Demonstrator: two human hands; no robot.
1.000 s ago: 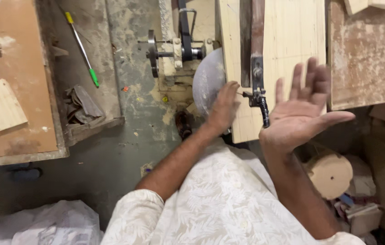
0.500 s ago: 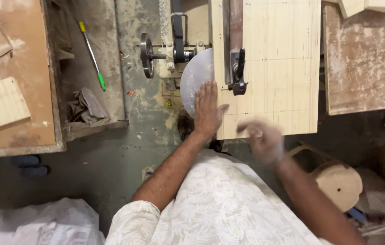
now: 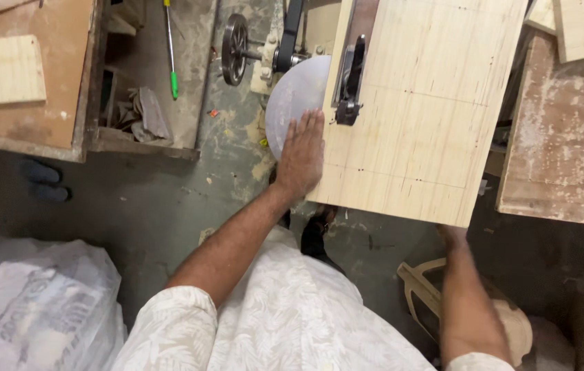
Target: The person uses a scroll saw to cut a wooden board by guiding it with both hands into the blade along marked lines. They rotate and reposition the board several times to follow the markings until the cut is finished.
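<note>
A large pale plywood board (image 3: 424,103) with pencil lines lies across a saw machine. A dark metal blade guide (image 3: 349,82) sits on the board's left part. My left hand (image 3: 300,156) lies flat with its fingers together against the board's left edge, over a round grey machine table (image 3: 293,96). My right hand (image 3: 451,235) reaches under the board's near edge, so its fingers are hidden. A black pulley wheel (image 3: 235,49) and belt stand behind the grey table.
A brown workbench (image 3: 27,110) at the left carries a small wood block (image 3: 6,69). A green-tipped pen (image 3: 170,48) and a rag (image 3: 142,113) lie on a lower shelf. Another worn bench (image 3: 563,137) stands at the right. White sacks (image 3: 37,302) and a round wooden stool (image 3: 512,323) sit on the floor.
My right hand dropped from raised and open in the air to beneath the board's near edge. My left hand slid from the grey table's edge to the board's left side.
</note>
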